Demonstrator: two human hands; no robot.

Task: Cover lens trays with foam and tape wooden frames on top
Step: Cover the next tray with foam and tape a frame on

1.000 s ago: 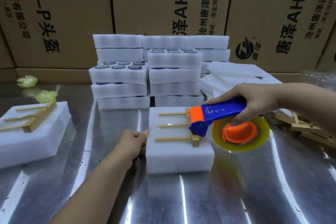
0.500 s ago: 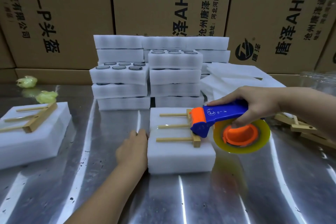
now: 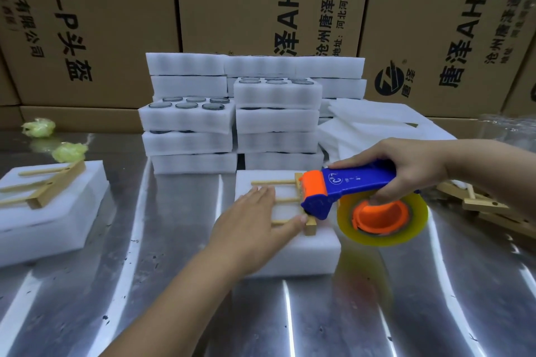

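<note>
A white foam-covered tray (image 3: 304, 252) lies in the middle of the metal table (image 3: 435, 313). A wooden frame (image 3: 309, 226) with thin rods lies on top of it. My left hand (image 3: 258, 220) rests flat on the foam and the rods, fingers straight. My right hand (image 3: 406, 171) grips the blue handle of a blue and orange tape dispenser (image 3: 342, 191) with a clear yellowish roll (image 3: 383, 217). The dispenser's orange head sits on the frame's crossbar.
Stacks of foam lens trays (image 3: 232, 119) stand behind, against cardboard boxes (image 3: 261, 9). Another foam tray with a wooden frame (image 3: 49, 203) lies at the left. Loose foam sheets (image 3: 377, 122) and spare wooden frames (image 3: 487, 209) sit at the right. Two yellow-green wads (image 3: 69, 151) lie at back left.
My left hand has moved from the tray's left side up onto its top and now lies flat over the frame's rods. The dispenser has stayed at the crossbar.
</note>
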